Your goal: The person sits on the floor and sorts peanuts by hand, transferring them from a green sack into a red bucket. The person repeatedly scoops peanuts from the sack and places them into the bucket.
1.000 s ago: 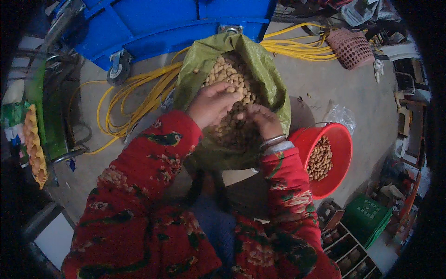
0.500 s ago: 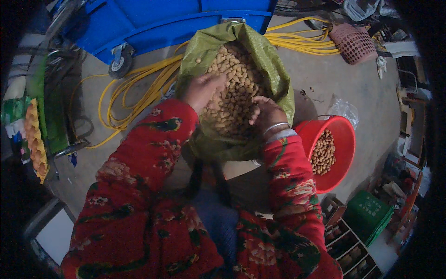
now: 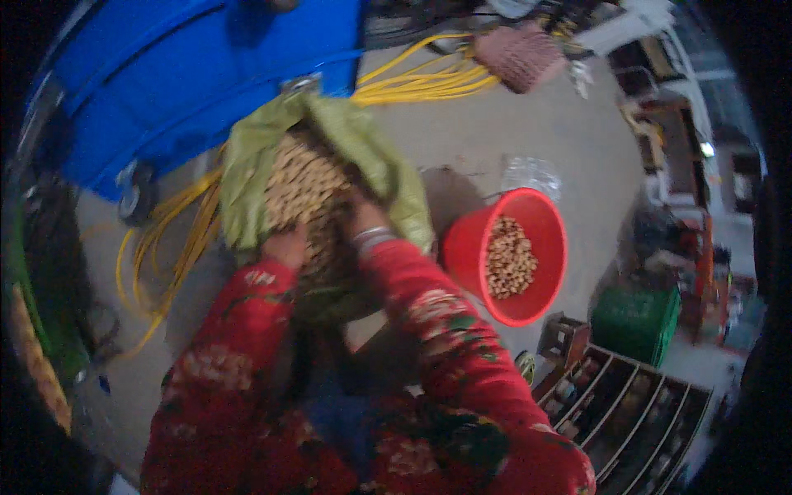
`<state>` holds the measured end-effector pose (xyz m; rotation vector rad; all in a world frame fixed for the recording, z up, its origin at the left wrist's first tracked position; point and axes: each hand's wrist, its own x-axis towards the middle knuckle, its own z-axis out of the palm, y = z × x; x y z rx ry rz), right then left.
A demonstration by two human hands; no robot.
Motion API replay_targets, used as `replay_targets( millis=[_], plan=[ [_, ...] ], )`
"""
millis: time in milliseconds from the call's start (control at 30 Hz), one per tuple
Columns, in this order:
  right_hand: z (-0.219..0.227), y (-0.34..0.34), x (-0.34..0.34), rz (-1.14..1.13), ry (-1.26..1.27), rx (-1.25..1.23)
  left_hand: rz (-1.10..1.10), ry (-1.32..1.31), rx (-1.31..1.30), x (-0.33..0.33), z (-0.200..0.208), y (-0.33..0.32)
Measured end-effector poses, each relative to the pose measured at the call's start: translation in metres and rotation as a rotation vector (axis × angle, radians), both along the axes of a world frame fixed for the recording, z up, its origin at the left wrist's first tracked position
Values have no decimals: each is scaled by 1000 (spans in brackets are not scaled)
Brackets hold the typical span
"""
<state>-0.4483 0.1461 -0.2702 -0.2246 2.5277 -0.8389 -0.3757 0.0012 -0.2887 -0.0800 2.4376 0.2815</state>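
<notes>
An olive-green woven sack [image 3: 241, 196], its mouth wide open, holds a heap of unshelled peanuts [image 3: 301, 180]. Both my hands reach down into it. My left hand [image 3: 287, 246] is at the near left of the heap, its fingers sunk among the nuts and smeared. On the right side of the heap is my right hand [image 3: 363, 214], a pale bracelet at its wrist; motion blur and the sack's shadow hide its fingers. A red bucket [image 3: 464, 252], tilted in view, stands to the right of the sack with more peanuts [image 3: 510, 257] inside.
Behind the sack stands a large blue wheeled bin [image 3: 157, 91]. Yellow hose or cable [image 3: 429, 87] lies coiled around it. A pink perforated basket [image 3: 520, 56] is at the back, clear plastic [image 3: 532, 175] beyond the bucket. At right are a green crate [image 3: 635, 322] and a slatted rack [image 3: 623, 412].
The view has swung right, so sack and bucket appear farther left. My hands have come closer together, deeper toward the near part of the peanut heap.
</notes>
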Motion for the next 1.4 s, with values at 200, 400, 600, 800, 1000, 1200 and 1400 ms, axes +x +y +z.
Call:
replay_targets(
  millis=[200,400,600,800,1000,1200,1400],
  plan=[
    [-10,-15,3,64,-196,222,-31,155,-84,4,8,1],
    [0,-6,7,12,-202,148,-59,51,-186,3,-1,4],
    [13,8,22,-324,-50,-247,-30,119,-135,3,10,6],
    [61,20,30,-493,-399,-1022,834,285,906,-2,75,9],
    [116,33,65,-518,-850,-1279,1002,331,1275,25,162,16],
    [108,10,71,-462,-1222,-1355,864,447,1292,32,175,51],
    [97,0,42,-697,-987,-1367,50,900,967,3,161,51]
  ],
)
